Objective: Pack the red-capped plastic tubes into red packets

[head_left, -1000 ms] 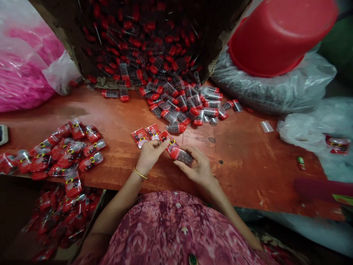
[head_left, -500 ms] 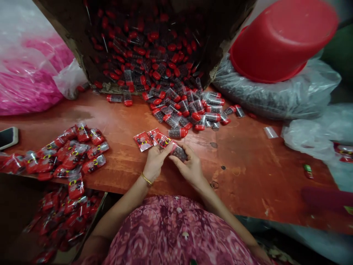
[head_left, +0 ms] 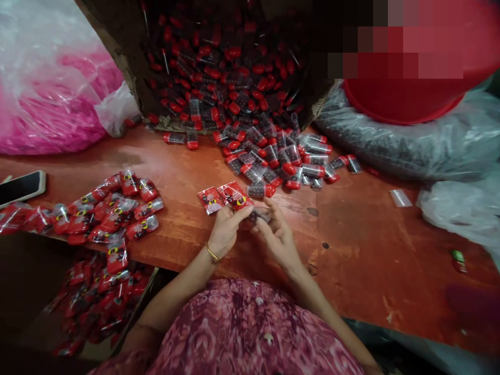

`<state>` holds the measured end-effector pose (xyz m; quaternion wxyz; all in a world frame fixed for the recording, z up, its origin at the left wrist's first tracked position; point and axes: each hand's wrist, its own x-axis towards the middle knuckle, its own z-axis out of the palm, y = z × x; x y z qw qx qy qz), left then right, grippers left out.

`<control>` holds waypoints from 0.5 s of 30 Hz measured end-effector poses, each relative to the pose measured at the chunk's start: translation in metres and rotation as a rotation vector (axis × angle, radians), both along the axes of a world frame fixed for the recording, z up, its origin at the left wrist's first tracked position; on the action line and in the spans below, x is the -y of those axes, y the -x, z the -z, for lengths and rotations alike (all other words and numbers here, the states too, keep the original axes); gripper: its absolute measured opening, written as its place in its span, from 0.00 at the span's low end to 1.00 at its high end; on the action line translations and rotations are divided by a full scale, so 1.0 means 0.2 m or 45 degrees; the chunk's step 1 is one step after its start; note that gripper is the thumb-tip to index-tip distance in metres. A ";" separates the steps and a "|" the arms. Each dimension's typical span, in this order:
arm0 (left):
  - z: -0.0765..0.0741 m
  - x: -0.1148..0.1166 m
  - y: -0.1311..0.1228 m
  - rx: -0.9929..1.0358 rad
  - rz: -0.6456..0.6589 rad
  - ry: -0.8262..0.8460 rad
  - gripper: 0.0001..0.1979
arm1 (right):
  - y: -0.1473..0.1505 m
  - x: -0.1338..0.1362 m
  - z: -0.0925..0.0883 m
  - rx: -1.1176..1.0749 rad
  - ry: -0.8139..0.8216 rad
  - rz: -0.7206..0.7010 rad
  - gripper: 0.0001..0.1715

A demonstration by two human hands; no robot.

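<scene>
In the head view, the left hand [head_left: 226, 232] pinches one end of what looks like a dark tube [head_left: 259, 214], partly hidden. The right hand [head_left: 279, 237] curls loosely, thumb and fingers around the other end. From there, red packets [head_left: 234, 195] lie at ten o'clock, a tube pile [head_left: 279, 159] at twelve, a phone [head_left: 23, 188] at nine.

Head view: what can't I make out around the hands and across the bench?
All in the head view:
Dark container: partly covered by the left hand and right hand; each one's exact grip is unclear.
Red tub: upper part largely masked by pixel blocks, side cut by the right edge.
Phone: one end cut by the left edge.
Cardboard box: depth lost in shadow, top cut off.
Green-topped item: too small to identify.
</scene>
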<state>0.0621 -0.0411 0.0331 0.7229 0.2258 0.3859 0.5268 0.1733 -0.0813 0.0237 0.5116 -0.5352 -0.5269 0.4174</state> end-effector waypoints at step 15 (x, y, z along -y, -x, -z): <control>-0.01 0.05 0.03 0.157 -0.104 0.059 0.15 | 0.07 0.00 -0.04 -0.221 0.232 0.126 0.14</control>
